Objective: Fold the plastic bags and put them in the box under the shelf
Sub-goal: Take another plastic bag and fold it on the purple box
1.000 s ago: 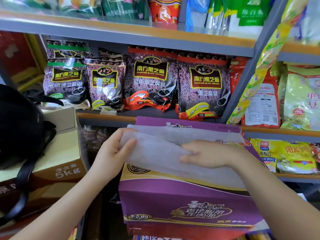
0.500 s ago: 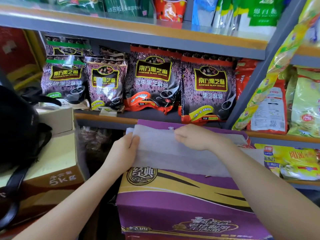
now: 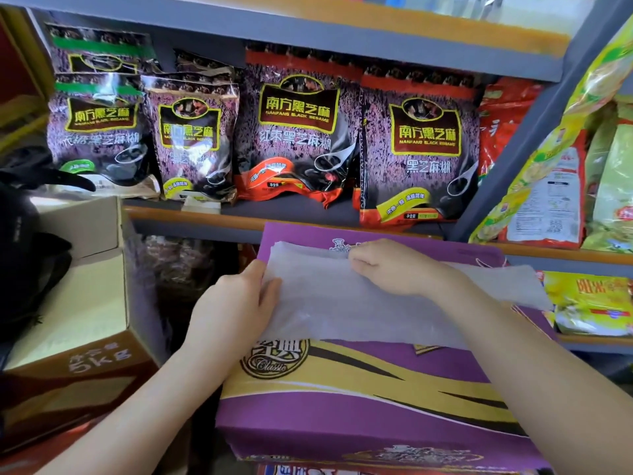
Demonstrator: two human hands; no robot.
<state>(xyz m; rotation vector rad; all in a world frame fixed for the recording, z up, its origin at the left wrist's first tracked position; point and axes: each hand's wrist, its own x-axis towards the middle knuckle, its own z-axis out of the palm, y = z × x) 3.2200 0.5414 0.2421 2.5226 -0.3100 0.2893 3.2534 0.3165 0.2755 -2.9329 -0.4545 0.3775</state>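
Plastic bag (image 3: 359,303) lies flat on top of the purple carton (image 3: 359,406), spread across its far half, right end hanging past the carton's right edge. Left hand (image 3: 236,310) pinches the bag's left end, thumb on top, fingers under the film. Right hand (image 3: 387,265) sits at the bag's far edge near the middle, fingers curled down onto it (looks like a pinch on the edge, but the fingertips are hidden, so can't confirm).

Handling: thin translucent film, near weightless, limp, slick on glossy cardboard. It will slide and spring open unless pinned. Best hold is edges and corners: pin one end against the carton, draw the other over, press the crease flat.

Brown box (image 3: 85,303) stands open left of the carton.
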